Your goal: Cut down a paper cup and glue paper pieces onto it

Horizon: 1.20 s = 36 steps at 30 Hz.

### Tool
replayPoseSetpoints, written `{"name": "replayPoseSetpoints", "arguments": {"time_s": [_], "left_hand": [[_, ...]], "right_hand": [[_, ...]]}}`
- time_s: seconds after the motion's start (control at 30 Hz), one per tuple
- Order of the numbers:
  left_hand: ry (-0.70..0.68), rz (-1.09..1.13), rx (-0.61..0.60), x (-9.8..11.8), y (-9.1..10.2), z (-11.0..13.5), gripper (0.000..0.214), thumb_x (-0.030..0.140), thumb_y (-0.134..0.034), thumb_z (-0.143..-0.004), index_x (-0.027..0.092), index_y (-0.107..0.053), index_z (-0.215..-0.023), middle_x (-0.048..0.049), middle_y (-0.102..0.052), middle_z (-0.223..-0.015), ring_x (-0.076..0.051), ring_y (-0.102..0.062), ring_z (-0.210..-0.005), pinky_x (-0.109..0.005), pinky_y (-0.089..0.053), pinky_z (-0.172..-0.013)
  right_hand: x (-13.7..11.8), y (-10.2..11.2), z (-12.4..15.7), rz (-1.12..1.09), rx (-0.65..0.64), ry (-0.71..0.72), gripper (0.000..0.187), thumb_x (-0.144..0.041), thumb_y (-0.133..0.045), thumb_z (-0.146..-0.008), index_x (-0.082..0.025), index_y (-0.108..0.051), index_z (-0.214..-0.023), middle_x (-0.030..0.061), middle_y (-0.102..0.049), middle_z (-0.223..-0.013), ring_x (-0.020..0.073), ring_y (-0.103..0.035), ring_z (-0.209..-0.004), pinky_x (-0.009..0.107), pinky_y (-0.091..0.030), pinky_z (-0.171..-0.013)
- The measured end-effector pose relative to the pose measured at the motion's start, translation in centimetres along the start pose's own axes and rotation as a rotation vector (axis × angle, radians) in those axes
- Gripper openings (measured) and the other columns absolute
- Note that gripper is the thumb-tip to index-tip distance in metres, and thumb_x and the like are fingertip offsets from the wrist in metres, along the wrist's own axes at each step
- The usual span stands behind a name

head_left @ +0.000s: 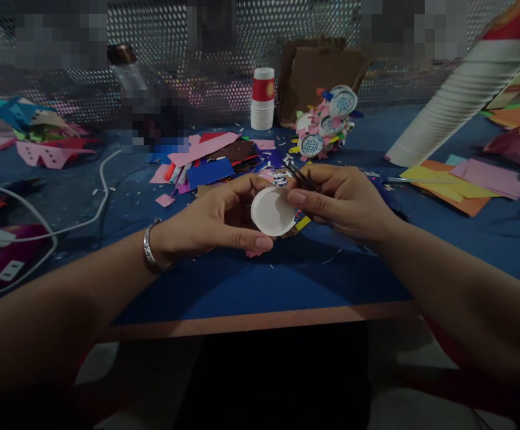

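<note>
Holding a round white piece [271, 214] by its edge in L hand [212, 221], over the tabletop [260, 283].
L fingers half-curled, thumb opp. at the bottom edge; R hand [349, 200] has a dark slim tool [301, 177] pinched, its thumb overlapping the piece's right side, can't tell from here if pressing. Looks like paper: v. light, prob. stiff at the rim, softer & easily dented mid-face; best held by the rim, min. squeeze.

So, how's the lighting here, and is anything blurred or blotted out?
Head view: dim overall, darkest below the table edge, a shadow on the white disc; head view: outer edges look smeared, blocky pixels hide patches of the mesh.
</note>
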<state>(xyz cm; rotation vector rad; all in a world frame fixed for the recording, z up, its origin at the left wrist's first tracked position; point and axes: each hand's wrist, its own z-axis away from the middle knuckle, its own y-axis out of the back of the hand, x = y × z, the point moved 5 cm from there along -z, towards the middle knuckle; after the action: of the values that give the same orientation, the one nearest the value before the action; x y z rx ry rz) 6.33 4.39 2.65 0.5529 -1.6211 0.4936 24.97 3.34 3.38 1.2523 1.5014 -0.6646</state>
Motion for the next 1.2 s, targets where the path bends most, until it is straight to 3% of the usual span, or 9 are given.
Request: {"name": "replayPoseSetpoints", "arguments": {"time_s": [0.13,0.2,0.3,0.4,0.6,0.73,0.9,1.07,1.2], "left_hand": [[-0.119,-0.058,0.036,-0.3,0.4,-0.2,0.052,0.028,-0.100,-0.077,0.025,-0.062,-0.112,0.0004,-0.073,-0.100,-0.015,-0.072,-0.079,-0.028,-0.061,-0.068],[-0.184,-0.101,0.061,-0.3,0.5,-0.3,0.053,0.031,-0.101,-0.077,0.026,-0.063,-0.115,-0.0020,-0.076,-0.109,-0.018,-0.075,-0.089,-0.030,-0.065,-0.075],[-0.280,-0.175,0.103,-0.1,0.6,-0.3,0.056,0.037,-0.101,-0.077,0.026,-0.066,-0.119,-0.0071,-0.074,-0.134,-0.024,-0.076,-0.112,-0.035,-0.068,-0.089],[-0.375,-0.272,0.148,0.1,0.6,-0.1,0.055,0.041,-0.103,-0.074,0.025,-0.066,-0.112,-0.0092,-0.067,-0.150,-0.026,-0.074,-0.120,-0.037,-0.069,-0.092],[-0.498,-0.435,0.212,0.5,0.0,0.6,0.046,0.047,-0.098,-0.081,0.022,-0.063,-0.097,-0.0111,-0.064,-0.153,-0.028,-0.072,-0.127,-0.038,-0.069,-0.091],[-0.529,-0.503,0.226,0.4,-0.3,0.7,0.040,0.042,-0.096,-0.084,0.022,-0.064,-0.097,-0.0126,-0.070,-0.147,-0.029,-0.070,-0.133,-0.040,-0.067,-0.097],[-0.602,-0.599,0.281,0.5,-0.3,0.7,0.029,0.038,-0.093,-0.087,0.023,-0.069,-0.093,-0.0113,-0.077,-0.128,-0.027,-0.074,-0.119,-0.049,-0.063,-0.103],[-0.650,-0.800,0.401,0.5,1.3,0.6,0.034,0.041,-0.095,-0.084,0.023,-0.067,-0.092,-0.0090,-0.074,-0.116,-0.023,-0.071,-0.105,-0.041,-0.062,-0.088],[-0.679,-0.814,0.449,-0.1,3.0,0.2,0.047,0.041,-0.099,-0.079,0.024,-0.060,-0.098,-0.0077,-0.073,-0.115,-0.019,-0.070,-0.096,-0.033,-0.062,-0.074]], "right_hand": [[0.3,-0.3,0.2,-0.165,-0.026,-0.066,0.050,-0.058,-0.097,-0.080,-0.018,-0.070,-0.093,-0.0070,-0.047,-0.063,0.0072,-0.035,-0.051,0.026,-0.023,-0.045],[0.1,-0.4,0.2,-0.226,-0.042,-0.078,0.047,-0.054,-0.098,-0.081,-0.018,-0.069,-0.092,-0.0082,-0.046,-0.061,0.0055,-0.029,-0.048,0.026,-0.018,-0.043],[-0.1,-0.6,0.2,-0.270,-0.062,-0.065,0.044,-0.050,-0.097,-0.082,-0.018,-0.067,-0.088,-0.0084,-0.045,-0.060,0.0049,-0.028,-0.047,0.025,-0.015,-0.042],[0.1,-0.8,0.2,-0.273,-0.088,-0.081,0.044,-0.054,-0.093,-0.086,-0.019,-0.067,-0.089,-0.0088,-0.041,-0.058,0.0055,-0.025,-0.047,0.026,-0.014,-0.042],[1.0,-0.5,0.4,-0.230,-0.085,-0.091,0.041,-0.056,-0.090,-0.089,-0.020,-0.069,-0.094,-0.0087,-0.037,-0.061,0.0067,-0.022,-0.051,0.028,-0.012,-0.046],[1.1,-0.3,0.3,-0.161,-0.050,-0.069,0.043,-0.057,-0.090,-0.088,-0.020,-0.069,-0.091,-0.0076,-0.041,-0.065,0.0074,-0.026,-0.053,0.029,-0.015,-0.049],[0.5,-0.1,-0.1,-0.042,0.026,0.012,0.048,-0.062,-0.091,-0.085,-0.019,-0.070,-0.088,-0.0026,-0.056,-0.076,0.0105,-0.043,-0.065,0.029,-0.031,-0.056],[-0.6,0.1,0.1,0.187,0.043,0.108,0.053,-0.070,-0.084,-0.089,-0.019,-0.071,-0.087,0.0003,-0.061,-0.078,0.0131,-0.050,-0.068,0.031,-0.039,-0.062],[-0.8,-0.2,0.4,0.296,0.002,0.144,0.058,-0.075,-0.066,-0.100,-0.019,-0.070,-0.085,0.0033,-0.064,-0.082,0.0154,-0.055,-0.072,0.032,-0.040,-0.064]]}}
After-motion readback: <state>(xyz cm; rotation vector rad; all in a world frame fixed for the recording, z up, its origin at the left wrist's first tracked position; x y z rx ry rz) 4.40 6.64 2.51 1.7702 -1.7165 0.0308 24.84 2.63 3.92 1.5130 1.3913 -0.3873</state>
